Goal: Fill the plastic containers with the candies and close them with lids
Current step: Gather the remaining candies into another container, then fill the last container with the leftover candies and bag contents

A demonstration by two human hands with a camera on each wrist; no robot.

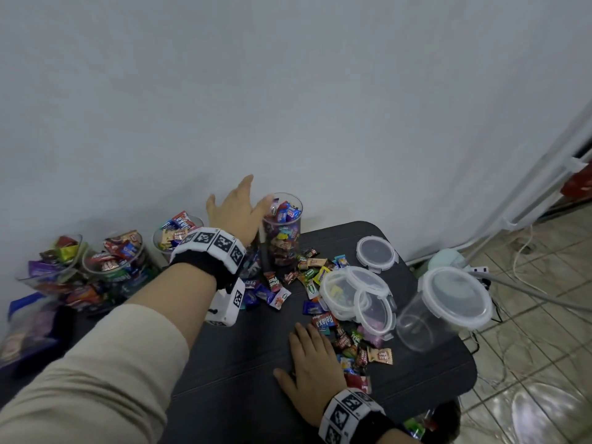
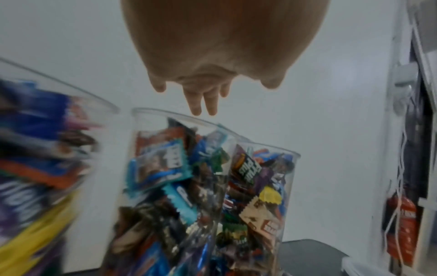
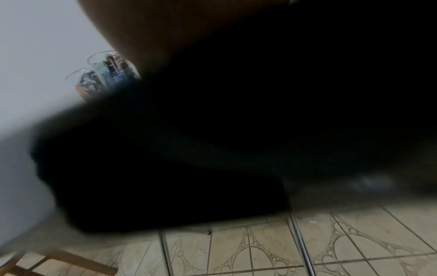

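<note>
My left hand (image 1: 240,203) reaches out with fingers spread above a tall clear container (image 1: 282,232) packed with wrapped candies, its little finger at the rim. The left wrist view shows the straight fingers (image 2: 204,106) hovering over two filled, lidless containers (image 2: 170,196). My right hand (image 1: 315,350) lies palm down on loose candies (image 1: 358,350) on the black table (image 1: 243,363), its fingertips hidden. An empty container (image 1: 426,322) has a lid (image 1: 456,298) lying on it. Loose lids (image 1: 374,253) and more candies (image 1: 307,270) lie mid-table. The right wrist view is mostly dark.
Three more filled, lidless containers (image 1: 118,261) stand along the wall at the left, beside a purple candy bag (image 1: 28,331). The table ends just right of the empty container, with cables (image 1: 519,251) and tiled floor (image 1: 544,363) below. A white pipe (image 1: 544,184) runs at the far right.
</note>
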